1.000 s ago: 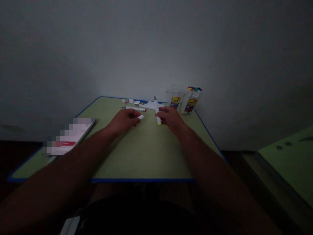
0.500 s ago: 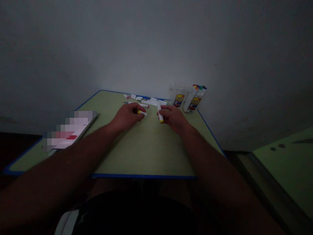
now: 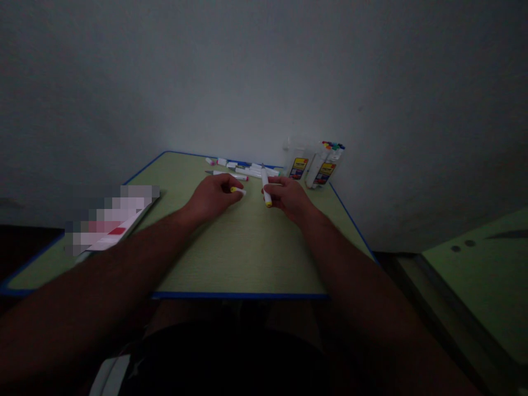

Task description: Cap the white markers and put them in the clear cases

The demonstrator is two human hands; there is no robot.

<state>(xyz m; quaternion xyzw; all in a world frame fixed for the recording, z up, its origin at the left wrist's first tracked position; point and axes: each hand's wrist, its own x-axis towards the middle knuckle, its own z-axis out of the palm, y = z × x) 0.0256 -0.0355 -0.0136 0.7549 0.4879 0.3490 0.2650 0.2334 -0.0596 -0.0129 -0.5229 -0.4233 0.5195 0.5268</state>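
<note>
Between the fingertips of my left hand is a white marker cap with a yellow end. My right hand grips an uncapped white marker with a yellow end; its tip points away toward the wall. The two hands are apart, low over the table. Just beyond my left hand lies another uncapped marker with a pink end. Several white markers and loose caps lie in a row near the table's far edge.
At the far right of the table stand a clear plastic case and a second case holding several markers with coloured ends. A flat, partly blurred-out box or book lies at the left. The wall rises behind the blue-edged table.
The whole view has shifted slightly, so everything appears a little further left. Both hands keep their holds on the cap and the marker.
</note>
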